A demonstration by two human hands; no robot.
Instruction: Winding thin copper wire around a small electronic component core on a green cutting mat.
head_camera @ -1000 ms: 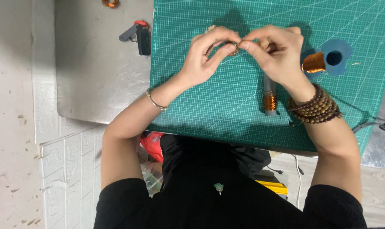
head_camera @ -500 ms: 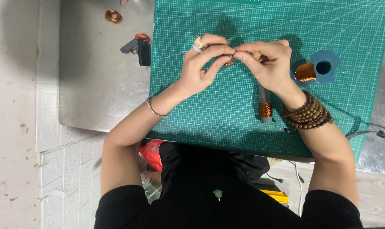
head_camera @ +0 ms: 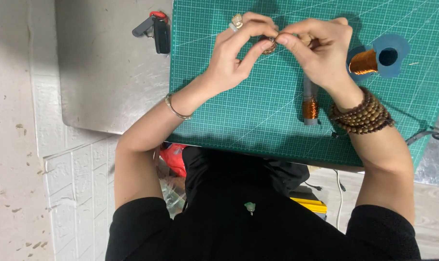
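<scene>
Both hands pinch a small round copper-wound coil [head_camera: 269, 45] above the green gridded cutting mat [head_camera: 258, 116]: left hand [head_camera: 236, 53] steadies, right hand [head_camera: 316, 46] should keep wire taut.

Black short sleeves, a thin metal bangle [head_camera: 177, 107] on the left wrist, brown bead bracelets [head_camera: 362, 115] on the right.

Left hand [head_camera: 236, 55], right hand [head_camera: 316, 48] fingertips together

I see a black-and-red clamp tool [head_camera: 155, 30] on the grey metal tabletop [head_camera: 108, 82], left of the green gridded cutting mat [head_camera: 258, 111].
</scene>
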